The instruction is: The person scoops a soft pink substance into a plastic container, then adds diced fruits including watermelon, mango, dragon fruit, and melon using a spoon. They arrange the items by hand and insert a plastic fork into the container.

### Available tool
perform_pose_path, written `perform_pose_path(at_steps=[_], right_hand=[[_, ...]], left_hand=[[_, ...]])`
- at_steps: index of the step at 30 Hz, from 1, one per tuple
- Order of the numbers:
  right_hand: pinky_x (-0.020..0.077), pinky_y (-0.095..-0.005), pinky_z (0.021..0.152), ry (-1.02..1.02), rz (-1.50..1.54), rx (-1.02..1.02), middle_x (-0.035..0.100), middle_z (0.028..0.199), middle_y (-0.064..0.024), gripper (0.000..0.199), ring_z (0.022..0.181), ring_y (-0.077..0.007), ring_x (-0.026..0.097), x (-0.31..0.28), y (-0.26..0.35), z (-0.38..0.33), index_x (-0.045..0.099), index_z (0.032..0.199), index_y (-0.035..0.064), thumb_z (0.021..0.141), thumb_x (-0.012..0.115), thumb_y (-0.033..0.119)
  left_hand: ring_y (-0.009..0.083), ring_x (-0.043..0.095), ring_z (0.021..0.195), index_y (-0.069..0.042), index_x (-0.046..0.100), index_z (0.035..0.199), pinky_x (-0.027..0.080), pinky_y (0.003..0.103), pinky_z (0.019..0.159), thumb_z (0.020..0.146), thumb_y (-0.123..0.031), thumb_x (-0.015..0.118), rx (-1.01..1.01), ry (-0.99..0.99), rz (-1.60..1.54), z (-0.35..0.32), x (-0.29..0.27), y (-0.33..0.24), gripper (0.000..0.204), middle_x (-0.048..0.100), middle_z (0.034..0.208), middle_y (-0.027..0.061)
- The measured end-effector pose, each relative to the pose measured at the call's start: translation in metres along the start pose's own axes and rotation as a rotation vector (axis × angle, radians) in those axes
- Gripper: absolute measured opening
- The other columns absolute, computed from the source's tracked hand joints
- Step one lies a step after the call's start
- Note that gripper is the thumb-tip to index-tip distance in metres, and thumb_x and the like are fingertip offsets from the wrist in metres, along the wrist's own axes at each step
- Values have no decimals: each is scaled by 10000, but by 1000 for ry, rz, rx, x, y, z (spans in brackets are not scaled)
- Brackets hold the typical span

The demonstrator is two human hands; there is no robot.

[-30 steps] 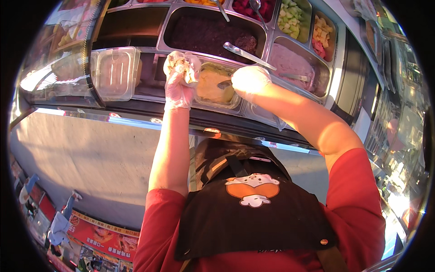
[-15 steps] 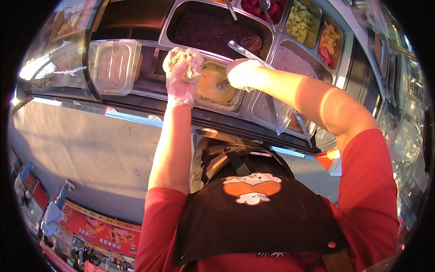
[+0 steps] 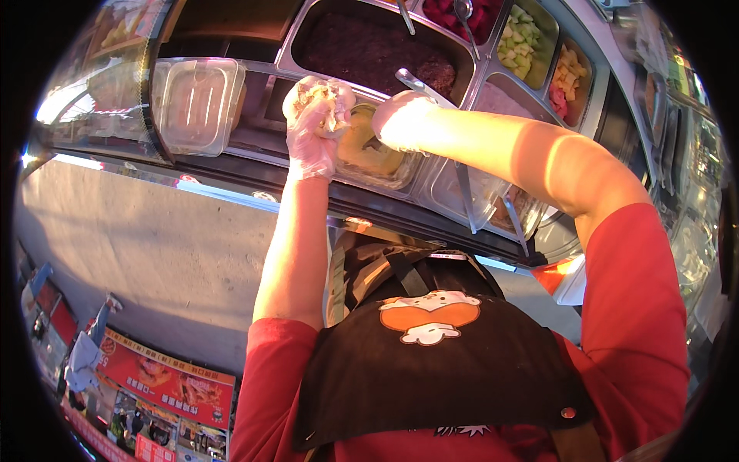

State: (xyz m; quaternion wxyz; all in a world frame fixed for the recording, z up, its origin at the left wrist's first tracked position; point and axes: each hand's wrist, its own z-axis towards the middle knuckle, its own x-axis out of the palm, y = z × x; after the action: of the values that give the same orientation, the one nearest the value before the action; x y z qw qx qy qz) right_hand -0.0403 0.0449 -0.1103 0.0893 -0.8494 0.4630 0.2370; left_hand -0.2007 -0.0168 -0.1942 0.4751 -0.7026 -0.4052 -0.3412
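My left hand [image 3: 311, 146], in a clear plastic glove, cups a pale, soft lump of food [image 3: 323, 104] with a brownish filling showing on top. Right beside it is a clear tub of smooth yellow paste [image 3: 368, 158]. Over the tub's right side, my gloved right hand [image 3: 402, 122] is closed, its fingers mostly turned out of sight. A dark metal utensil tip [image 3: 372, 142] shows under that hand at the paste; its handle is hidden in the grip, and I cannot tell whether it is a spoon or a spatula.
Beyond my hands is a large tray of dark purple filling [image 3: 362, 50]. Metal pans of green cubes [image 3: 519, 42] and yellow and pink pieces [image 3: 568, 77] lie to the right. A lidded clear box [image 3: 198, 108] is at left. Tongs [image 3: 466, 196] rest across a tub nearer me.
My right hand has shifted slightly left over the yellow paste, covering more of the metal utensil. My left hand still holds the food. The whole view has moved a little.
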Motion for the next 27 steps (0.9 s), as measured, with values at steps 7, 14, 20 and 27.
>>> perform_pose_path(at_steps=[7,14,20,27], right_hand=[[600,-430,651,40,-19,-39,749,824,-160,178,766,-304,751,5,-1,0,796,896,-2,747,717,53],[595,-430,659,91,-54,-105,752,845,-155,185,771,-299,745,6,9,-9,792,905,-4,745,719,54],[590,-429,666,21,-108,-94,754,863,-150,192,775,-295,740,7,11,-12,789,912,-5,743,721,55],[606,-439,745,-5,67,21,753,931,-197,240,872,-325,752,13,14,-10,779,972,-33,778,689,75]], left_hand=[[197,600,757,-61,549,1022,520,299,670,850,17,612,52,-106,36,-2,39,-5,199,607,883,136],[196,594,755,-68,551,1014,519,299,668,835,14,626,25,-2,106,1,29,-9,211,611,880,143],[218,601,754,-53,572,1033,526,325,663,830,30,607,38,-102,47,-4,36,-7,222,632,882,156],[219,576,750,-41,567,941,483,291,602,826,39,582,72,-23,0,-4,38,-7,141,595,824,152]])
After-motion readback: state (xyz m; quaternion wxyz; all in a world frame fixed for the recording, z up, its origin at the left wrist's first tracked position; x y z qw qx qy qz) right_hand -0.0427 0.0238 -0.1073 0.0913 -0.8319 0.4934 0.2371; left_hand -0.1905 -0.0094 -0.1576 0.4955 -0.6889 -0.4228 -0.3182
